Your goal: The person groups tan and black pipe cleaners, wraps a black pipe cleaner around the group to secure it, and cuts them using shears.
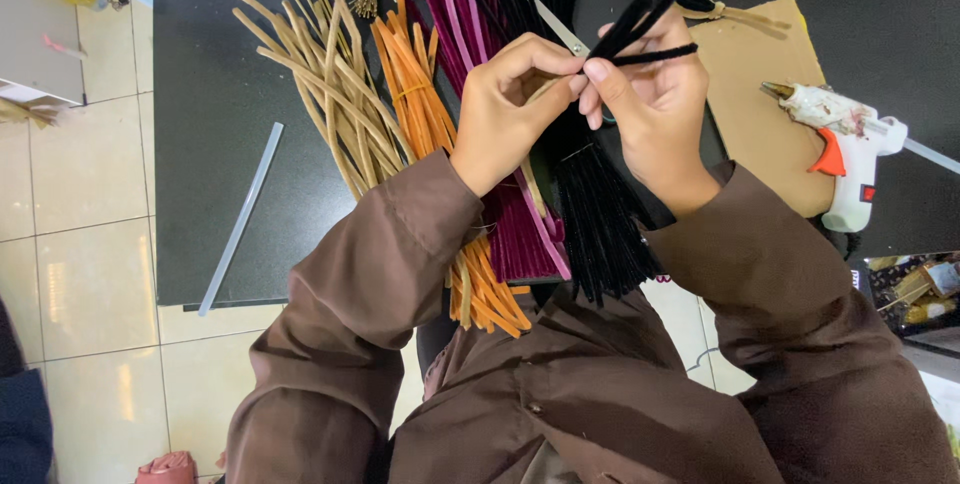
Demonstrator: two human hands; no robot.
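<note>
Early on, judging by the full bundles: left hand [505, 109] and right hand [655, 109] pinching black pipe cleaners [640, 19] with fingers clamped, held above the worktop [215, 94]. Scissors [548, 19] poking out behind the left hand. Tan [325, 84], orange [415, 94], maroon [455, 14] and black bundles [600, 219] lying untouched. Glue gun [845, 149] resting right. Box [915, 289] at the right edge holding small items, too blurred to tell.

Glue gun [850, 159] right of pipe cleaners [400, 104]

Black pipe cleaners [600, 214], maroon ones [510, 234], orange ones [415, 94], perhaps tan ones [320, 74].
</note>
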